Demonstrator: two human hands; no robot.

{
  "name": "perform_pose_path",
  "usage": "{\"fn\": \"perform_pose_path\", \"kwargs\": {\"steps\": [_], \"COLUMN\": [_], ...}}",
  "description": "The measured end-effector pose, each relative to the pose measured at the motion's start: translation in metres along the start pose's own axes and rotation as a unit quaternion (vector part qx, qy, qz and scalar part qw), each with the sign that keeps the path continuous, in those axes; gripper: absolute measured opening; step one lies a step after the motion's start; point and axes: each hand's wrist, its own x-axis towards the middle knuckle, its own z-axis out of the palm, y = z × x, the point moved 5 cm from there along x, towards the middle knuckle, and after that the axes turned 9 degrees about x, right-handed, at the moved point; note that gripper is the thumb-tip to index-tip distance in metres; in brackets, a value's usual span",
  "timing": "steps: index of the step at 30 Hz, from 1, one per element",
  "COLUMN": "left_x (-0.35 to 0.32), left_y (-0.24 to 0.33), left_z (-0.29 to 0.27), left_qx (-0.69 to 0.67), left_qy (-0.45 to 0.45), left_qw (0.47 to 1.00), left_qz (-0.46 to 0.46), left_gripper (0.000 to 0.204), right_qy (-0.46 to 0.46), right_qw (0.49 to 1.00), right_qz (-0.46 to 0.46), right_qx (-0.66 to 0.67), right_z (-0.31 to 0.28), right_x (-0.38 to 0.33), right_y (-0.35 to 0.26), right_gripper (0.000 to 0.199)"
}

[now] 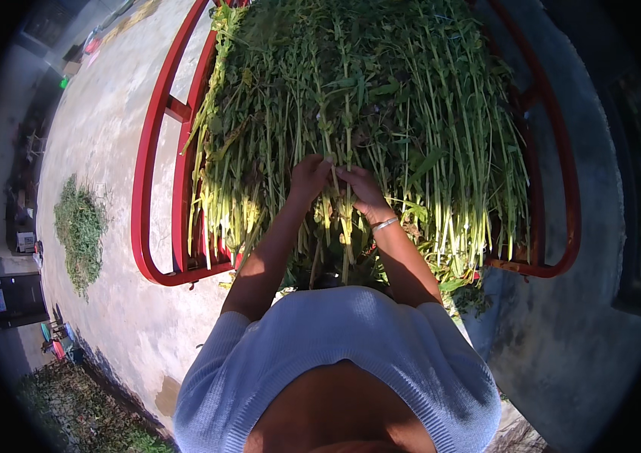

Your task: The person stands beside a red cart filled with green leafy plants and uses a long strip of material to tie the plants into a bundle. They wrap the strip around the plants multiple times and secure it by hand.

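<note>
At the centre of the head view, a heap of green stalks [366, 113] is seen piled across a red metal frame [156, 151], the cut ends pointing toward six o'clock and the leafy tops running off toward twelve. The left hand [310, 177] and the right hand [360, 187] are pressed close together on the heap, fingers curled in among a few upright stems; a thin stalk appears to be pinched between them, though exactly which stems are gripped cannot be told, since the fingertips are buried in the foliage. A silver bangle [384, 223] is worn on the right wrist.

The frame acts as an open cradle (two curved rails on each side, joined by short crossbars), and its floor is wholly hidden under the plants. Its far end is cut off at twelve o'clock. At six o'clock a pale blue knitted top [335, 340] fills the lower picture, covering the near edge of the heap.

At nine o'clock a smaller pile of greenery [79, 226] lies well apart on the concrete ground [109, 113]. Small coloured objects at seven o'clock are too dark to make out.
</note>
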Motion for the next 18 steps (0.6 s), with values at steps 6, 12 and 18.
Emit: {"fn": "perform_pose_path", "kwargs": {"steps": [6, 12, 18], "left_x": [-0.007, -0.083, -0.091], "left_y": [-0.017, -0.017, -0.041], "left_z": [0.026, 0.056, 0.022], "left_qx": [-0.096, -0.286, -0.363], "left_qy": [-0.187, -0.228, -0.202], "left_qw": [0.972, 0.915, 0.901], "left_qz": [-0.104, -0.169, -0.12], "left_gripper": [0.03, 0.035, 0.026], "right_qy": [0.035, 0.09, 0.149], "right_qw": [0.996, 0.991, 0.979], "right_qz": [-0.057, -0.098, -0.141], "right_qx": [0.059, 0.031, 0.01], "right_z": [-0.017, -0.024, -0.023], "right_x": [-0.003, -0.011, -0.023], "right_y": [-0.005, 0.0, -0.022], "right_gripper": [0.021, 0.021, 0.018]}}
